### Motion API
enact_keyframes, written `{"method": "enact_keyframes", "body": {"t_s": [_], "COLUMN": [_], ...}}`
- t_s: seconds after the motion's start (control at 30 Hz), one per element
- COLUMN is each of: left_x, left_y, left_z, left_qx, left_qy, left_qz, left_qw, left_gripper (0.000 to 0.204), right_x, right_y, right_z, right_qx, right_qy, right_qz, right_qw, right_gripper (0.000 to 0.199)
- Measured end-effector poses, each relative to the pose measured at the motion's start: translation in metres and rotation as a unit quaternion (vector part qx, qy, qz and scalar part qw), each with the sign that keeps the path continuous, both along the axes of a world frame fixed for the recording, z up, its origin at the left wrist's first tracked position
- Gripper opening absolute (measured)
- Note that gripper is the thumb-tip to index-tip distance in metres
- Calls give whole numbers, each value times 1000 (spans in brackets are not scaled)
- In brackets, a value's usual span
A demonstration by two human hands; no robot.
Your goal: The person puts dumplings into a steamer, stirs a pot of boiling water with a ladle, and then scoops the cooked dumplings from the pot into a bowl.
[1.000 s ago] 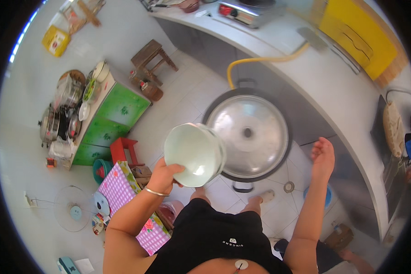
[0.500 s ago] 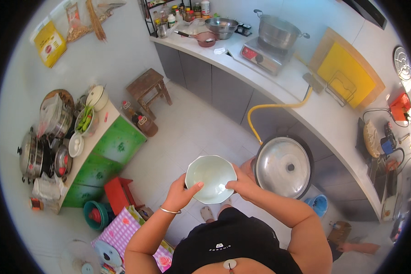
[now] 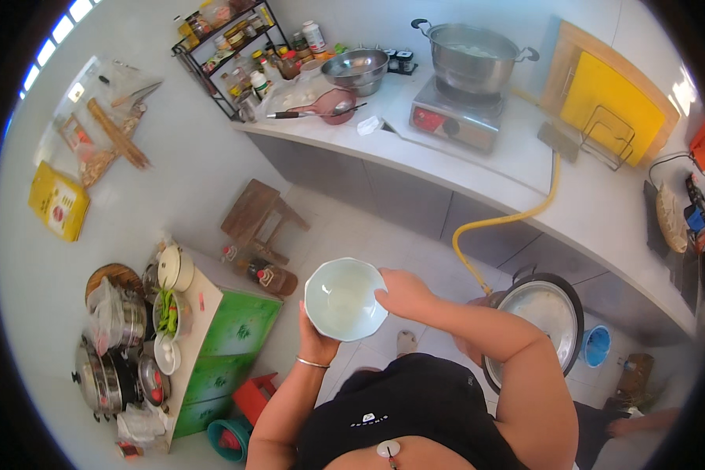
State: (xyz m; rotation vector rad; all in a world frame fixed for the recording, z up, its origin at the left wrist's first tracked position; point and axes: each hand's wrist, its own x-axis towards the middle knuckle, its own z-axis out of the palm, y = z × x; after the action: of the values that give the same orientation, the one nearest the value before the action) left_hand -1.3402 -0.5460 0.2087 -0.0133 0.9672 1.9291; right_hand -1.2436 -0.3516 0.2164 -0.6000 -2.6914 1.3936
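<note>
Both hands are closed on the bowl at chest height, over the floor: the left hand cups it from below, the right hand grips the rim. I think it is best kept level, with thumbs outside the rim, while walking to the counter.

Single head view, fisheye, looking steeply down, kitchen floor far below.
</note>
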Motion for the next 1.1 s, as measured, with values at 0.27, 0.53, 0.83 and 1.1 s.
{"method": "enact_keyframes", "body": {"t_s": [0.27,0.53,0.83,1.1], "left_x": [-114,-240,-319,-310], "left_y": [132,250,358,413], "left_z": [-51,-74,-85,-31], "left_qx": [27,26,-67,-99], "left_qy": [-60,-90,-46,-73], "left_qz": [-100,-228,-330,-372], "left_qw": [993,969,941,920], "left_gripper": [67,65,58,56], "right_x": [-89,-109,8,84], "right_y": [121,203,268,310], "right_z": [3,-2,4,-32], "right_qx": [-235,-421,-77,37], "right_qy": [-104,91,-16,-77], "right_qz": [-64,-355,-683,-610], "right_qw": [964,830,727,788], "right_gripper": [18,18,26,40]}}
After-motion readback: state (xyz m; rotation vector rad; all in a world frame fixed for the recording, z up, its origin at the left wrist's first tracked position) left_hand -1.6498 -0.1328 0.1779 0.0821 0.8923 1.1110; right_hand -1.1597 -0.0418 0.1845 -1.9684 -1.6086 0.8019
